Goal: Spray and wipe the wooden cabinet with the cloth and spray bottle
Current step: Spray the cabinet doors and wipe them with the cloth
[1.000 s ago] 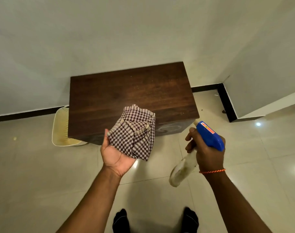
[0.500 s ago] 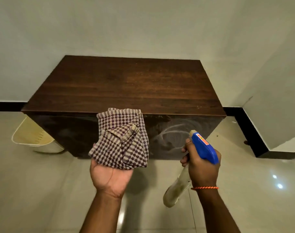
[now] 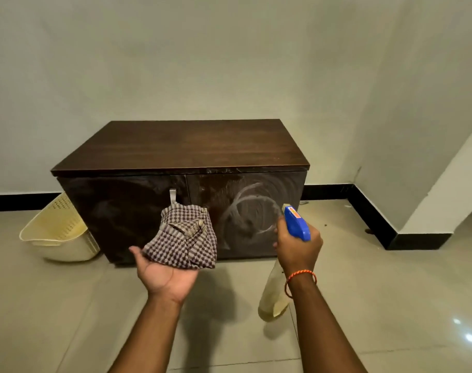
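Starting at the fingers: on our L hand [image 3: 164,273] the thumb sticks out wide to the left, clear of the fabric. The other fingers are covered by the checked cloth [image 3: 182,238], so we can't tell how they lie; no pinch shows. Palm faces up, w/ the crumpled cloth resting on it and draped over the finger end. The cloth is held in the air in front of the left door of the dark wooden cabinet [image 3: 181,146], just below its metal handle [image 3: 172,196].

On our R hand [image 3: 296,251] the fingers are curled tight round the neck of the spray bottle [image 3: 296,226], back of hand toward us. One fingertip shows at the front under the blue head; the trigger itself is hidden. Nozzle points at the right door. The cloudy bottle body hangs tilted below the wrist, off the floor. An orange thread bracelet [image 3: 300,275] circles that wrist.

Beyond both hands the cabinet stands low, two doors, back against the pale wall [image 3: 229,63]. Whitish swirled streaks [image 3: 245,211] cover the right door; the left door looks dark and glossy. A cream perforated basket [image 3: 60,230] lies tipped beside the cabinet's left end on the beige tiled floor [image 3: 41,319]. Black skirting [image 3: 14,202] runs along the wall btm.
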`<state>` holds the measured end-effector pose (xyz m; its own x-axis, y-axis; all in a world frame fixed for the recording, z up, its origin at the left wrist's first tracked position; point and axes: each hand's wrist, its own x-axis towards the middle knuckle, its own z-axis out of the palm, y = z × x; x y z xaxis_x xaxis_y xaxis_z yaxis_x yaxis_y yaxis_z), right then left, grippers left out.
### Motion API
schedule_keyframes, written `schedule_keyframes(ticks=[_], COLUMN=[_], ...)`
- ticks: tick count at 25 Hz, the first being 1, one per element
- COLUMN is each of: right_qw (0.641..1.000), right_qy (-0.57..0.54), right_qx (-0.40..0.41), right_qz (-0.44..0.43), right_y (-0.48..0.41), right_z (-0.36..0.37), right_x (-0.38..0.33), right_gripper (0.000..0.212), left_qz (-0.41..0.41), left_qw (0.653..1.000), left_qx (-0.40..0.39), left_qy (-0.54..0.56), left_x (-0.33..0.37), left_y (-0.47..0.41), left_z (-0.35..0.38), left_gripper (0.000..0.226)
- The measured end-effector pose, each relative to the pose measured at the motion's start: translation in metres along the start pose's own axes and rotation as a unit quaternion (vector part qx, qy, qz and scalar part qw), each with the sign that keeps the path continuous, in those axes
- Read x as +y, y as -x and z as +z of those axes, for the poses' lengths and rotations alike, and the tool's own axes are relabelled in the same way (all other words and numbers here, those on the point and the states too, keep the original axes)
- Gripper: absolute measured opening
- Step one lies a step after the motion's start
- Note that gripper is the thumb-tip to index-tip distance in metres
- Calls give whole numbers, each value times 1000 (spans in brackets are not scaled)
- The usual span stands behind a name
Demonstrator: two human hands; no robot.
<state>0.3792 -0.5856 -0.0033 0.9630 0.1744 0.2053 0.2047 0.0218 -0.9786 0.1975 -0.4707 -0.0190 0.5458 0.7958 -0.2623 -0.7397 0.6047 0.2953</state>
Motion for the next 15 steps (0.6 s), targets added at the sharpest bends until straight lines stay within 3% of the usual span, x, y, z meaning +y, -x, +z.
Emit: schedule_keyframes(ticks=[15], right_qw=[995], right_qy=[43], right_qx=[64], right_qz=[-56], right_y=[-24], right_z=[-24], right_x=[16], right_gripper=[18], left_qz=[28], left_qw=[999], left_qx=[-12], left_qy=[-34], left_x=[-17], left_y=[-17], left_z=[-5], left_gripper=[104])
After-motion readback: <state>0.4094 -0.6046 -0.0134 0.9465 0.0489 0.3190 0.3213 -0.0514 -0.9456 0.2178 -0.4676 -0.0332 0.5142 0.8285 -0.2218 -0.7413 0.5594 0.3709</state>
